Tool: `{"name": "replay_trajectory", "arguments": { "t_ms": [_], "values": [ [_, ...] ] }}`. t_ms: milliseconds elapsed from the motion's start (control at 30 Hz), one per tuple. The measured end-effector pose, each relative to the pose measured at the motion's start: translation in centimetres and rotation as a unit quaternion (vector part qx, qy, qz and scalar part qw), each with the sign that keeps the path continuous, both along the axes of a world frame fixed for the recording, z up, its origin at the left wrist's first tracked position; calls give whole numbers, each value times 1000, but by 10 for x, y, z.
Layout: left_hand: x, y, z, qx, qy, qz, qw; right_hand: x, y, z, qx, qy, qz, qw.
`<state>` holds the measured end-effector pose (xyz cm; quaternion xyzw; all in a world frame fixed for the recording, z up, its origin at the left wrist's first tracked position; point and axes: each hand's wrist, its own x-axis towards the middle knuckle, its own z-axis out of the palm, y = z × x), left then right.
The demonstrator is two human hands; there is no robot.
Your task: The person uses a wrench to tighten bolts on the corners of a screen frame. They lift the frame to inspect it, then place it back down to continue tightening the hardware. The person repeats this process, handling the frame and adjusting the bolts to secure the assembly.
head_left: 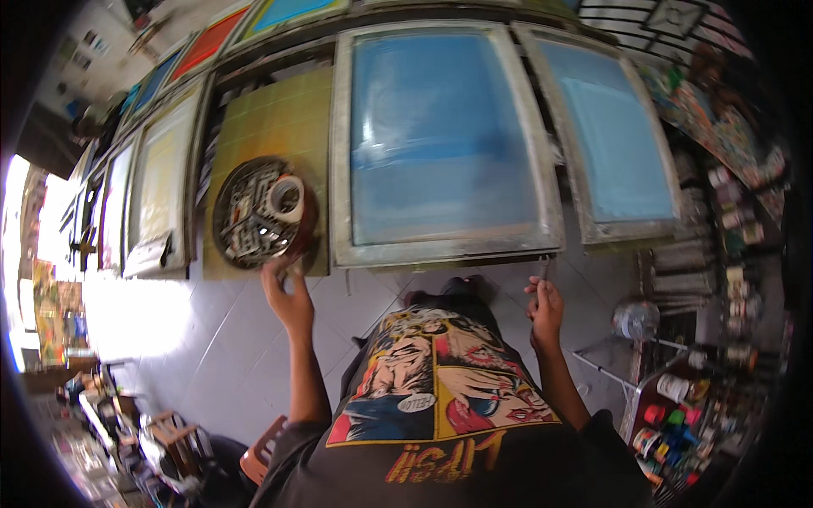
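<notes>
A round dark bowl (222, 222) full of small metal pieces rests on a yellow-green panel (279, 110). A roll of pale tape (286, 198) lies on top of the metal pieces. My left hand (289, 301) is at the bowl's near rim, thumb and fingers apart; whether it grips the rim is unclear. Close to the near right corner of a large framed blue mesh screen (440, 127), my right hand (544, 306) is closed. A thin dark metal piece (545, 269) sticks up from its fingers, too small to name.
Right of the large screen lies another framed light-blue screen (610, 135). A pale framed screen (161, 169) is at the left, with several coloured ones behind. To the right stand a clear plastic container (635, 320), a metal frame (622, 381) and several paint pots (652, 444).
</notes>
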<state>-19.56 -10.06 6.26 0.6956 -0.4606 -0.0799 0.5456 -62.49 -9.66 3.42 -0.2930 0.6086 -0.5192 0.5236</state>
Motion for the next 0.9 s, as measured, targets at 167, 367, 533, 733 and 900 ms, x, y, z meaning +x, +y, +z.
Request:
{"name": "replay_trajectory", "arguments": {
  "t_ms": [167, 367, 533, 733, 900],
  "values": [
    [-82, 6, -7, 73, -30, -79, 994, -11, -7, 2, -20, 38, -44, 998],
    [-64, -16, -24, 140, -135, -54, 979, -64, -27, -31, -48, 207, -25, 977],
    [-85, -14, -18, 163, -168, -6, 972, -96, -29, -32, -36, 231, 35, 972],
    [-61, -29, -61, 198, 30, 60, 978, -106, -49, -42, -86, 241, 84, 963],
    [-61, -43, -67, 188, 224, 47, 955, -103, -58, -49, -92, 217, 93, 967]
  ]
}}
